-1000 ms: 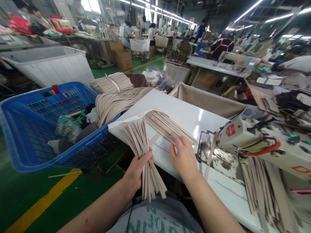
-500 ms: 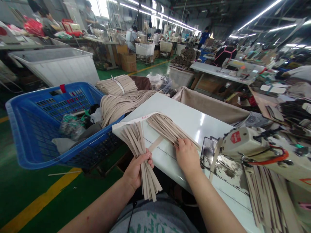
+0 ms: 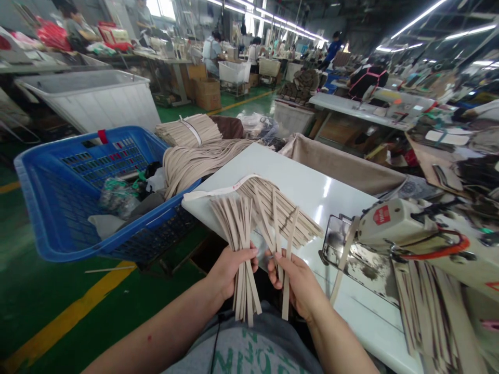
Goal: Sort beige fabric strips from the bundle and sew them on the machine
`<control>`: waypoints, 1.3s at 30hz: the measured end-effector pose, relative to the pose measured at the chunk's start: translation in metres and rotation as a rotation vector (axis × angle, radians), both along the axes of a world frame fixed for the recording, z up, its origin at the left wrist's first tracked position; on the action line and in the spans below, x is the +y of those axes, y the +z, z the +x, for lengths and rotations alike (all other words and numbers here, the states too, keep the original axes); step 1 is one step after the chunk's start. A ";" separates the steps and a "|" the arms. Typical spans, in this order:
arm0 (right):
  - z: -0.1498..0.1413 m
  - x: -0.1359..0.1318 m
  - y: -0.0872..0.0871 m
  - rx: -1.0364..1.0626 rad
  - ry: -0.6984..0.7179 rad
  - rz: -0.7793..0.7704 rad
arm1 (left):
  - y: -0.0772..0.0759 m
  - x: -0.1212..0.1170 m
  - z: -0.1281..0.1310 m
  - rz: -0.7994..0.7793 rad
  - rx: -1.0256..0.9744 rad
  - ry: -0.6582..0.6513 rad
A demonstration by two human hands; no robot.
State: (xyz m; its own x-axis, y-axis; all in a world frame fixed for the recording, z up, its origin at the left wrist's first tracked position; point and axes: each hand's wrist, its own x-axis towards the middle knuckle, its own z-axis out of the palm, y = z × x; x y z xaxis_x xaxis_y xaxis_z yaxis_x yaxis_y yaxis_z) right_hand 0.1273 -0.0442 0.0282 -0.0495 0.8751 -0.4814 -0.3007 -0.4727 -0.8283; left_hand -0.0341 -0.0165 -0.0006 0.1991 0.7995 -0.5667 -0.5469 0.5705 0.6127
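Beige strips (image 3: 237,228) in two hands (image 3: 234,272)

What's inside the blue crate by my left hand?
The blue crate holds a clear plastic bag with green inside, a pale cloth and a grey bundle; whatever lies beneath them is covered.

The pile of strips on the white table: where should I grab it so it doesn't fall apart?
Grab the pile of beige strips at its narrow end, next to the white tape, and come down from above. The strips lie flat on the white table and bunch closest together there, while their other ends fan out loosely, so they'd probably slip apart.
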 end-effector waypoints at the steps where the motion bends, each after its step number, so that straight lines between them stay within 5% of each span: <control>1: -0.001 -0.004 -0.002 0.009 -0.012 -0.022 | 0.000 -0.001 0.001 -0.008 0.034 -0.025; 17: 0.002 -0.035 -0.016 -0.101 0.190 0.094 | -0.002 -0.011 0.018 -0.139 0.065 -0.070; 27: 0.003 -0.034 -0.023 -0.349 0.213 0.163 | -0.007 -0.011 0.016 -0.018 0.135 -0.051; 32: 0.005 -0.031 -0.025 -0.503 0.159 0.318 | -0.008 -0.011 0.016 0.018 0.165 0.000; 39: 0.003 -0.030 -0.025 -0.472 0.174 0.297 | -0.003 -0.011 0.016 0.052 0.171 0.008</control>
